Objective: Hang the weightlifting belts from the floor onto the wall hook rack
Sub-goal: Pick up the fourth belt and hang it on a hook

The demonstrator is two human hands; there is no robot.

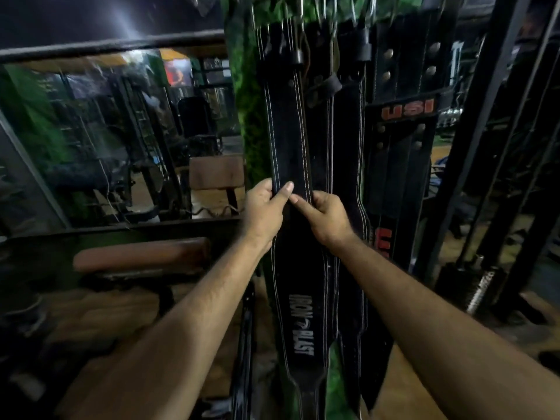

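A black belt with white stitching (pixel 289 140) is being held at mid-length by both hands while it is hanging upright against the green-covered wall (pixel 248 116). Its left edge is being gripped by the left hand (pixel 263 207), thumb laid across the front face and fingers wrapped behind. Its right edge is being gripped by the right hand (pixel 325 218), fingers curled round it and forefinger stretched toward the left thumb. The lettering "IRON BLAST" (pixel 301 324) is being shown on the lower, wider part of this belt, below the wrists.

The belt's top end is being carried near the metal hooks (pixel 300 13) at the upper edge of view; whether it is seated on one cannot be told, blurred as it is. Just to the right a second dark belt (pixel 348 147) is being hung, and beyond it a black belt marked "USI" in red (pixel 406 109), all side by side. A mirror (pixel 106 131) is being seen to the left, with a brown padded bench (pixel 142 254) below it. Wooden flooring (pixel 406 383) is being shown underneath.
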